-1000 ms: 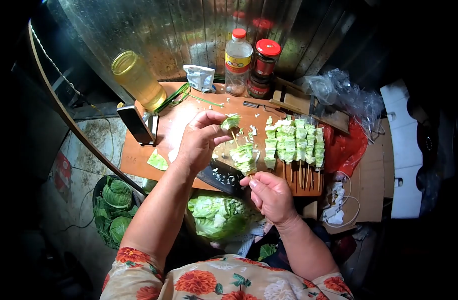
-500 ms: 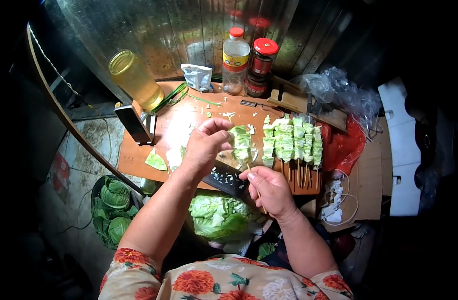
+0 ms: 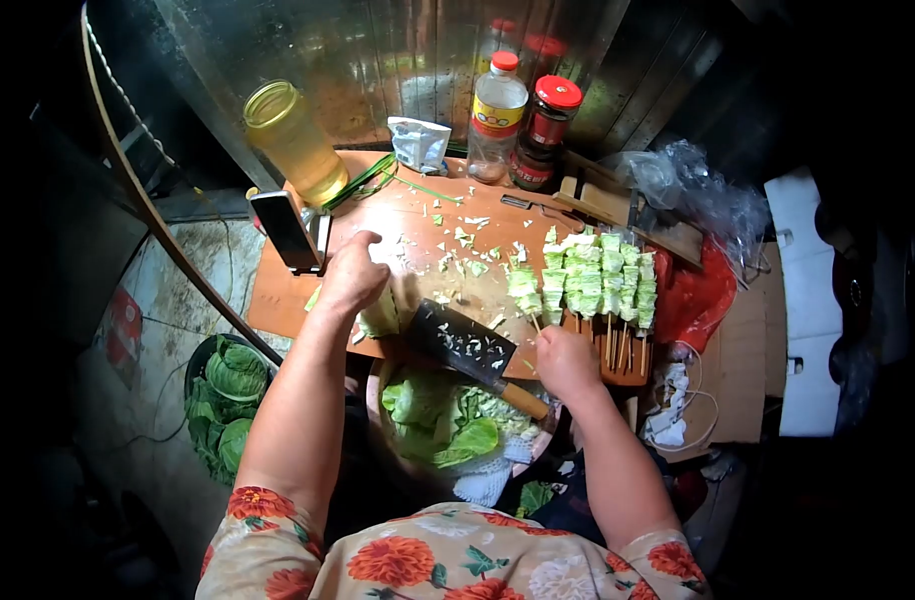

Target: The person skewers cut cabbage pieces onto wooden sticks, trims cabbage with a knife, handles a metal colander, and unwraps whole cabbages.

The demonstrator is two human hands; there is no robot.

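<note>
Observing remotely, I see the right hand point(image 3: 566, 362) closed on the stick of a cabbage skewer point(image 3: 524, 287), its leafy end pointing away just beyond the knuckles and beside a row of loaded skewers point(image 3: 584, 275). The left hand point(image 3: 358, 275) extends over the board point(image 3: 278, 305) near a propped phone point(image 3: 285, 230), cut cabbage point(image 3: 380, 316) just beside its wrist; its grip I cannot tell. Between the hands lies a cleaver point(image 3: 463, 340).
</note>
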